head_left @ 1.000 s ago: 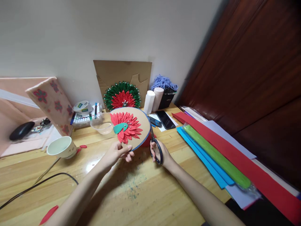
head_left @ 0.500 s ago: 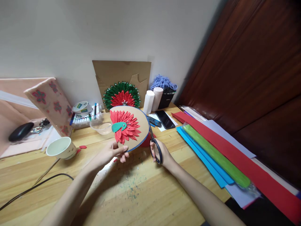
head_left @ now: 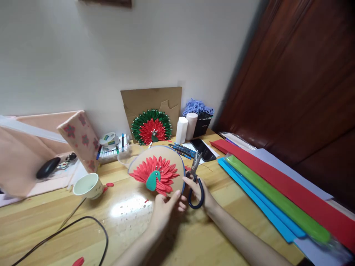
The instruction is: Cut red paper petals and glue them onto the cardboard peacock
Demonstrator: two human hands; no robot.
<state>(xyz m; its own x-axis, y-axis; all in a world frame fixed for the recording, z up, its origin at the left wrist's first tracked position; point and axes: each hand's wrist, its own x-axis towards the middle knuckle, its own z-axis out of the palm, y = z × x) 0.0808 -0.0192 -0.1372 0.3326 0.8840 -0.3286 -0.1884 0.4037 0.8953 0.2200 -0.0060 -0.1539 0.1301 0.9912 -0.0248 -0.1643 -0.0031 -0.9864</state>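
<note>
My left hand (head_left: 166, 206) grips the lower edge of a round cardboard disc (head_left: 172, 158) with a blue rim. Red paper petals and a teal peacock shape (head_left: 153, 180) are stuck on the disc's face. My right hand (head_left: 200, 192) holds blue-handled scissors (head_left: 195, 176) with fingers through the loops. The blades point up and are slightly apart, just right of the disc's edge.
A finished red-and-green peacock disc (head_left: 151, 126) leans on cardboard at the wall. A paper cup (head_left: 87, 185), clear bowl (head_left: 124, 159), markers (head_left: 111, 150), phone (head_left: 203, 149) and pens lie around. Coloured paper sheets (head_left: 274, 192) cover the right side. A black cable (head_left: 69, 229) runs at front left.
The disc has been turned and lowered, so the peacock now sits upright. The scissors have come off the disc's edge and their blades point up. The view has shifted upward.
</note>
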